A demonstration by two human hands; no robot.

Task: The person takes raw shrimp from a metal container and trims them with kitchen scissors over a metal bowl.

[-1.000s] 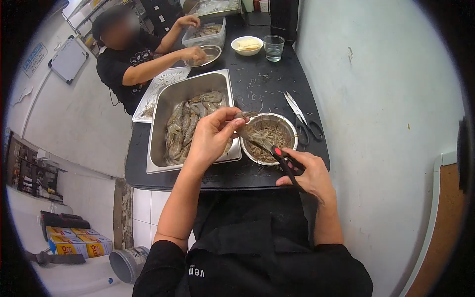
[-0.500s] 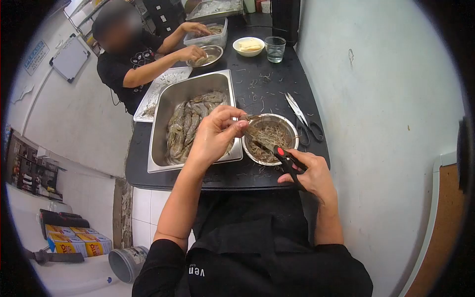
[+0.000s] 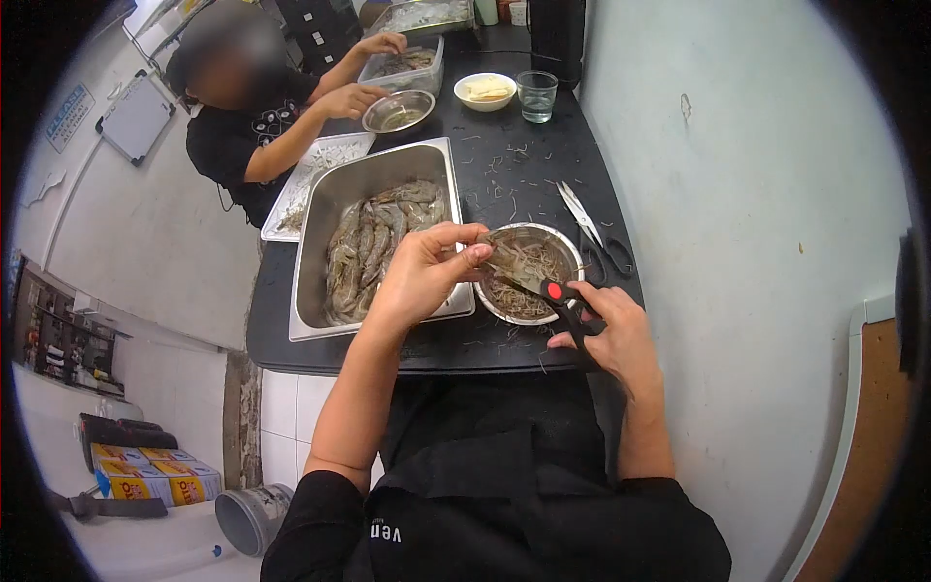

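Between its thumb and fingers, my left hand [image 3: 432,267] pinches a shrimp [image 3: 514,260] above a steel bowl [image 3: 479,291] of trimmings. My right hand [image 3: 618,330] is wrapped round the handles of black scissors [image 3: 565,303] with a red pivot, and their blades lie against the underside of the shrimp. How far the blades are apart is hard to tell. Left of the bowl, a deep steel tray [image 3: 308,281] holds several whole shrimps [image 3: 367,247]. A second pair of scissors [image 3: 592,228] lies right of the bowl.
Across the table [image 3: 485,175] a co-worker [image 3: 262,116] has hands near a steel bowl [image 3: 400,112] and a plastic tub [image 3: 427,80]. A white tray [image 3: 291,199], a white bowl [image 3: 484,92] and a glass of water [image 3: 536,97] stand there. A wall is on the right.
The shrimp and the scissors have shifted slightly over the bowl, and my right hand has moved a little. The co-worker's nearer hand has drawn back from the steel bowl.
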